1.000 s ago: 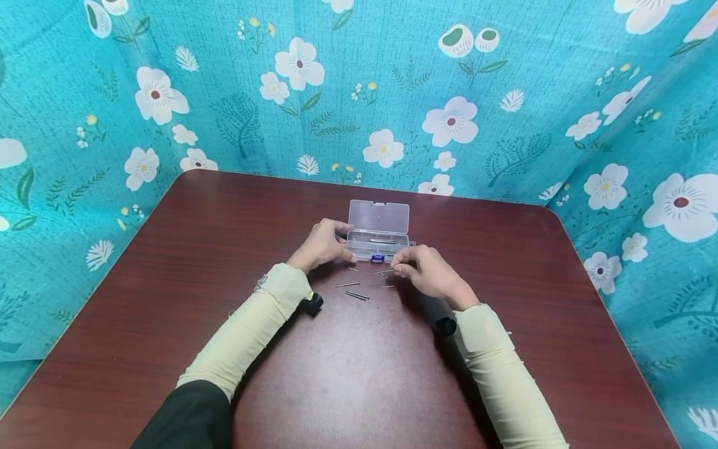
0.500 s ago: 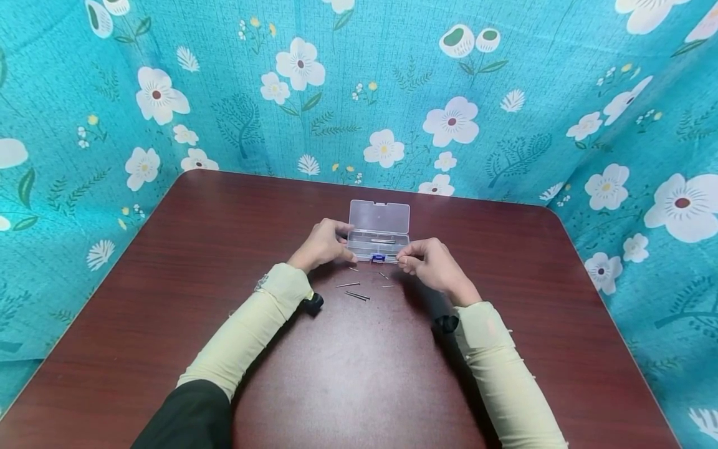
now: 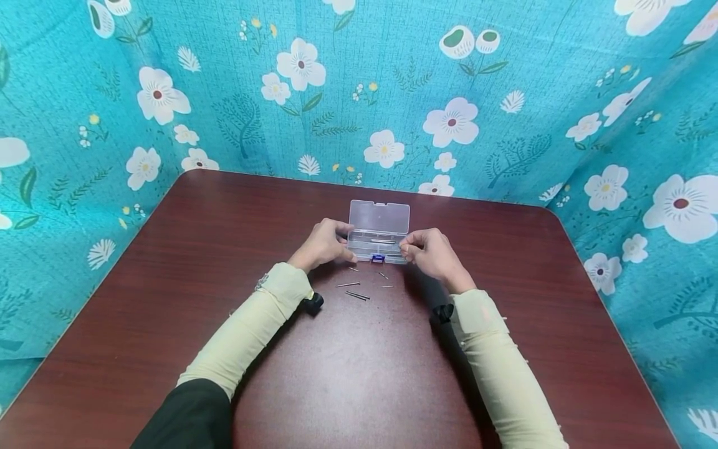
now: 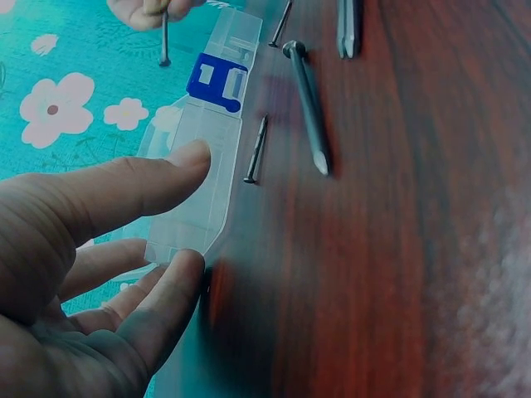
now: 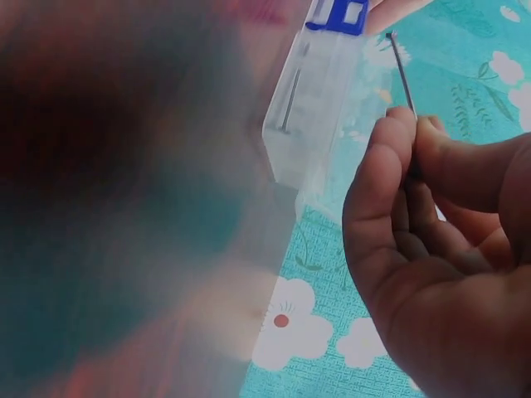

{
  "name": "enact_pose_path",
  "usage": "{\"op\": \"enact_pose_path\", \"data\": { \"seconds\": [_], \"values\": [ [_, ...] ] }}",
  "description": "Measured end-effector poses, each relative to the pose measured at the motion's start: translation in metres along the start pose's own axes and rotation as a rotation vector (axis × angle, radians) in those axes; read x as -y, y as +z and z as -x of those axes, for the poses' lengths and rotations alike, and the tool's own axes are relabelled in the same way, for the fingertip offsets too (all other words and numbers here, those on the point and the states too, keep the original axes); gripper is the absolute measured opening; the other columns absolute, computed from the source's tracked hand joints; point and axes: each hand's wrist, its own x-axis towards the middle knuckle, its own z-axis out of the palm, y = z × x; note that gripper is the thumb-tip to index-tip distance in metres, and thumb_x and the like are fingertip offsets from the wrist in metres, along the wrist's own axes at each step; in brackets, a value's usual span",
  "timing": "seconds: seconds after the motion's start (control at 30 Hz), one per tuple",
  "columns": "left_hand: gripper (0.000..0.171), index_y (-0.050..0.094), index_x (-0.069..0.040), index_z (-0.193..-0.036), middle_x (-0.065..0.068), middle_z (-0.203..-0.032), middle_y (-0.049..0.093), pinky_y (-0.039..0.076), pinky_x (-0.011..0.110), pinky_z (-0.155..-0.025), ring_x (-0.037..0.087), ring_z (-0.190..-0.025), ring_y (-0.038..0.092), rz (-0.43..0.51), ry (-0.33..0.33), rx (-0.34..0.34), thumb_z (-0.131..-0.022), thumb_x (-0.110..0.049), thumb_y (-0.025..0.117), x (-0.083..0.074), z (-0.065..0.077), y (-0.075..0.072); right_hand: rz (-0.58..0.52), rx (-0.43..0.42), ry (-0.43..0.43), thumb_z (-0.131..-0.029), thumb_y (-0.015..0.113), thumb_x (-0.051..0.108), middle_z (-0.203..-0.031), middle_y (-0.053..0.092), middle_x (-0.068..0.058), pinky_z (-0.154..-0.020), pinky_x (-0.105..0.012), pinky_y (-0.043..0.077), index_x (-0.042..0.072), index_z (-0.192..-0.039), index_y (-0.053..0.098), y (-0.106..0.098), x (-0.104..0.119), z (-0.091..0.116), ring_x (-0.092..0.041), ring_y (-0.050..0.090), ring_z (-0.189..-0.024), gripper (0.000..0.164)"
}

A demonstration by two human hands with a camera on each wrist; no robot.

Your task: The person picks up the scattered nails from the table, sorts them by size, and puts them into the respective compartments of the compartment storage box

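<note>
A clear plastic compartment box (image 3: 379,216) stands on the table with its lid raised and a blue latch (image 4: 217,83) on its front. My left hand (image 3: 322,244) holds the box's left end, thumb at the front and fingers around the corner. Between thumb and fingertips, my right hand (image 3: 433,252) pinches a thin nail (image 5: 401,70) above the box's right end. Inside, nails lie in a rear compartment (image 3: 382,241), and one nail (image 5: 292,99) shows through the front wall. Several loose nails (image 4: 309,112) of different sizes lie in front of the box.
The dark reddish-brown table (image 3: 359,374) carries the loose nails between my forearms. Behind it and along its sides hangs a turquoise flowered curtain (image 3: 336,112). A black wrist camera (image 3: 314,304) sits under the left wrist.
My right hand has lifted a nail from the table before the box and moved it up and right, over the box's right end. The left hand has stayed in place.
</note>
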Motion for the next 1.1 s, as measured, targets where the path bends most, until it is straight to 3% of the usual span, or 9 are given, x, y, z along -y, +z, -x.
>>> {"op": "enact_pose_path", "data": {
  "seconds": [0.37, 0.67, 1.1],
  "values": [
    [0.08, 0.064, -0.005, -0.135, 0.01, -0.129, 0.064, 0.054, 0.029, -0.073, 0.021, -0.1, 0.064, 0.009, 0.003, 0.005, -0.062, 0.0, 0.095, 0.0, 0.0, 0.0, 0.144, -0.048, -0.015, -0.1, 0.061, 0.008, -0.082, 0.067, -0.008, -0.061, -0.035, 0.043, 0.0, -0.09, 0.075, 0.003, 0.0, -0.016, -0.021, 0.054, -0.069, 0.019],
    [0.08, 0.064, -0.005, -0.135, 0.01, -0.128, 0.065, 0.054, 0.028, -0.072, 0.021, -0.099, 0.064, 0.012, -0.003, 0.001, -0.062, 0.0, 0.095, 0.001, 0.0, 0.001, 0.221, -0.039, -0.066, -0.097, 0.059, 0.001, -0.064, 0.049, -0.002, -0.059, -0.034, 0.039, 0.001, -0.082, 0.074, 0.012, 0.002, -0.018, -0.019, 0.044, -0.061, 0.02],
    [0.08, 0.066, -0.007, -0.134, 0.009, -0.124, 0.066, 0.054, 0.028, -0.071, 0.02, -0.099, 0.063, 0.003, -0.011, -0.002, -0.06, -0.001, 0.096, 0.0, -0.001, 0.0, 0.212, -0.065, -0.048, -0.098, 0.065, 0.009, -0.078, 0.067, -0.005, -0.065, -0.036, 0.044, 0.002, -0.095, 0.078, 0.009, 0.002, -0.016, -0.021, 0.052, -0.068, 0.015]
  ]
}}
